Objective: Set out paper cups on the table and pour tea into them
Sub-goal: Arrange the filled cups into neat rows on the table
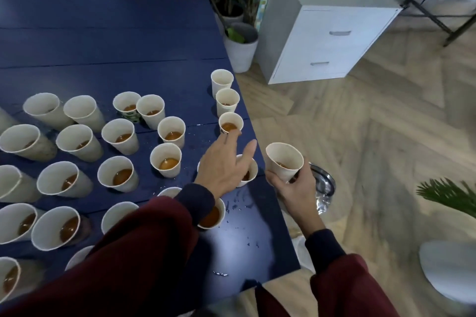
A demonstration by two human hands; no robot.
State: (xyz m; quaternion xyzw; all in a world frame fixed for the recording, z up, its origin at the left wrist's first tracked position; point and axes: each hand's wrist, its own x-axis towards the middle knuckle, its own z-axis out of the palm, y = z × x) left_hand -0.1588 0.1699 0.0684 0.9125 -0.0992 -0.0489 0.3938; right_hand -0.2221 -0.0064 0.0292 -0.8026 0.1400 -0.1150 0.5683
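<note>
At the right edge of the blue table [128, 41], the right hand [291, 188] grips a paper cup [284, 159] with a little tea in it, held just off the tabletop. The left hand [221, 167] reaches out holding nothing, fingers straight, index tip by an edge cup [231, 123]. Most cups set out [166, 159] show tea, so pouring looks nearly done. Next move, likely: bring the held cup level to a gap in the edge row.

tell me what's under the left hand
A paper cup stands under the left hand; a sliver of tea shows inside. The hand covers most of its rim and inside, so its fill level cannot be seen.
</note>
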